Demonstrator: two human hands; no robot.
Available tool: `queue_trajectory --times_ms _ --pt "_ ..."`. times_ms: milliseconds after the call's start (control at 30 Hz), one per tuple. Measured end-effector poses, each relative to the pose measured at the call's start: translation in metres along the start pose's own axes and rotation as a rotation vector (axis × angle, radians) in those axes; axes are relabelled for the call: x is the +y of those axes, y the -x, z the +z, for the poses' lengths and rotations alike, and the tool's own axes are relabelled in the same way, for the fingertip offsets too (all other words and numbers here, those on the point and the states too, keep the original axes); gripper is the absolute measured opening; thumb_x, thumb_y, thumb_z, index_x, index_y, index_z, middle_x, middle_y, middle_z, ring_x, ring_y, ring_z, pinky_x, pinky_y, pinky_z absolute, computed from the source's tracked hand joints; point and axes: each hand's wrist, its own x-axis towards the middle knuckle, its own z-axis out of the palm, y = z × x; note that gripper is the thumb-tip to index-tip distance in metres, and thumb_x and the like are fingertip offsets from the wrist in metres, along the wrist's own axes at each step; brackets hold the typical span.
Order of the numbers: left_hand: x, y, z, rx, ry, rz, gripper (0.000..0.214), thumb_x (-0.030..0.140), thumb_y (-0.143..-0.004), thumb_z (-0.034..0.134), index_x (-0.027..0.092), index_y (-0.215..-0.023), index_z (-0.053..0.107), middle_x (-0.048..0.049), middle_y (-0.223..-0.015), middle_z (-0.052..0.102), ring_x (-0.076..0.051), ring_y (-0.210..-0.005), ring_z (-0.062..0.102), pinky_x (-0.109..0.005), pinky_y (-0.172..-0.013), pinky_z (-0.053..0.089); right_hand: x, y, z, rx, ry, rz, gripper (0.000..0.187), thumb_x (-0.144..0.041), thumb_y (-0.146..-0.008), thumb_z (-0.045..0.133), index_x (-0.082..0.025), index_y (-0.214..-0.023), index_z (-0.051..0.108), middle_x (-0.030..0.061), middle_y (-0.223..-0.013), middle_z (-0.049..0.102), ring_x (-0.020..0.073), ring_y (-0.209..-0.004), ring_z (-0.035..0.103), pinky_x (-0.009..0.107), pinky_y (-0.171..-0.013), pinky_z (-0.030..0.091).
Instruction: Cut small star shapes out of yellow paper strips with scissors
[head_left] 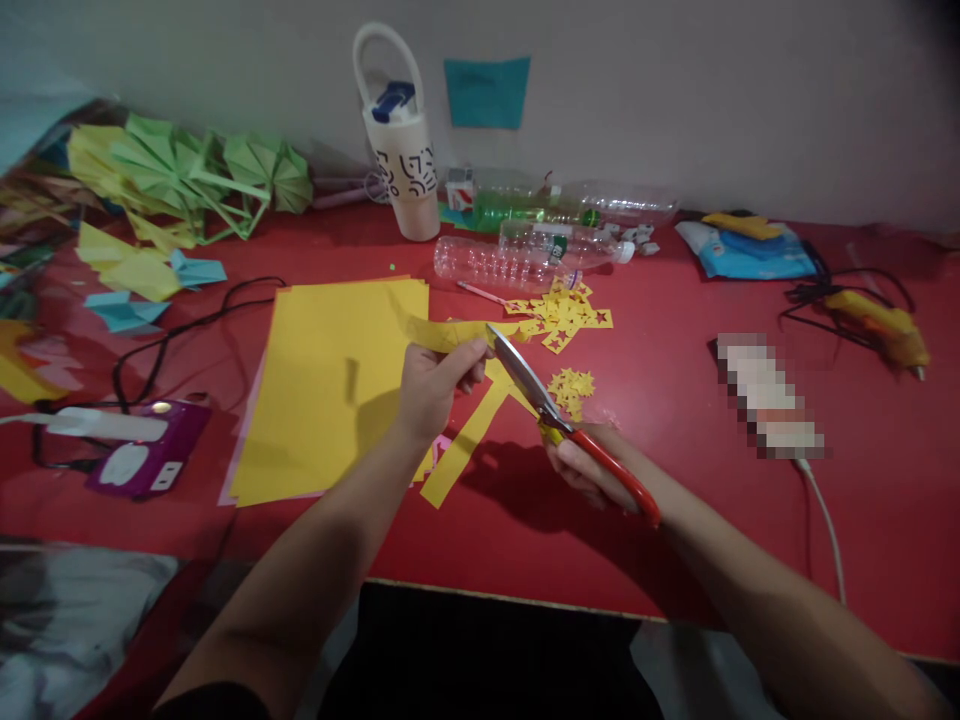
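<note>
Between thumb and fingers my left hand (442,385) pinches a yellow paper strip (450,335), which has faint pencil lines on it. My right hand (592,465) grips red-handled scissors (536,385), whose blade tips meet the strip close to my left thumb. Below my hands lie loose yellow strips (465,450) on the red table. Just beyond the scissors are strip scraps with star-shaped holes (566,315), and nearer me a small heap of cut yellow stars (571,390). A stack of yellow paper sheets (322,390) lies to the left of my left hand.
Plastic bottles (517,262) and a white tumbler (412,180) are at the back. Folded paper (195,180) and a purple power strip (146,450) are on the left. To the right lie a phone (769,395) on a cable, a wipes pack (742,250) and a glue gun (877,320).
</note>
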Motion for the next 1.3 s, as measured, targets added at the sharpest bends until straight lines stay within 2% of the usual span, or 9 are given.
queue_trajectory --times_ms 233,500,867,1300 --pt "-0.004 0.003 0.007 -0.017 0.01 -0.017 0.023 0.034 -0.077 0.065 0.019 -0.06 0.064 0.0031 -0.05 0.057 -0.005 -0.044 0.05 -0.017 -0.042 0.04 0.0 0.0 0.005 -0.029 -0.047 -0.038 0.058 -0.078 -0.081 0.05 -0.023 -0.068 0.041 -0.0097 -0.048 0.038 0.0046 -0.035 0.034 0.02 -0.034 0.031" --pt "-0.004 0.003 0.01 -0.03 0.039 0.002 0.022 0.032 -0.078 0.064 0.019 -0.06 0.062 0.0044 -0.049 0.054 -0.004 -0.043 0.047 -0.017 -0.041 0.039 0.003 0.001 0.005 -0.004 -0.012 -0.065 0.057 -0.078 -0.082 0.048 -0.022 -0.07 0.041 -0.0089 -0.049 0.038 0.0048 -0.036 0.034 0.022 -0.034 0.029" --pt "-0.01 0.006 0.011 -0.019 0.047 0.034 0.02 0.031 -0.081 0.064 0.019 -0.065 0.064 0.0039 -0.05 0.055 -0.004 -0.044 0.048 -0.017 -0.041 0.04 0.001 -0.001 0.013 0.053 -0.089 -0.057 0.057 -0.077 -0.083 0.05 -0.023 -0.067 0.039 -0.0093 -0.05 0.037 0.0038 -0.035 0.033 0.021 -0.031 0.027" --pt "-0.011 0.004 0.011 -0.028 0.077 0.035 0.02 0.032 -0.08 0.065 0.019 -0.064 0.063 0.0044 -0.049 0.055 -0.004 -0.043 0.048 -0.016 -0.039 0.038 -0.004 0.001 0.014 0.081 -0.042 -0.017 0.054 -0.071 -0.082 0.055 -0.024 -0.063 0.037 -0.0092 -0.046 0.037 0.0042 -0.033 0.033 0.021 -0.031 0.025"
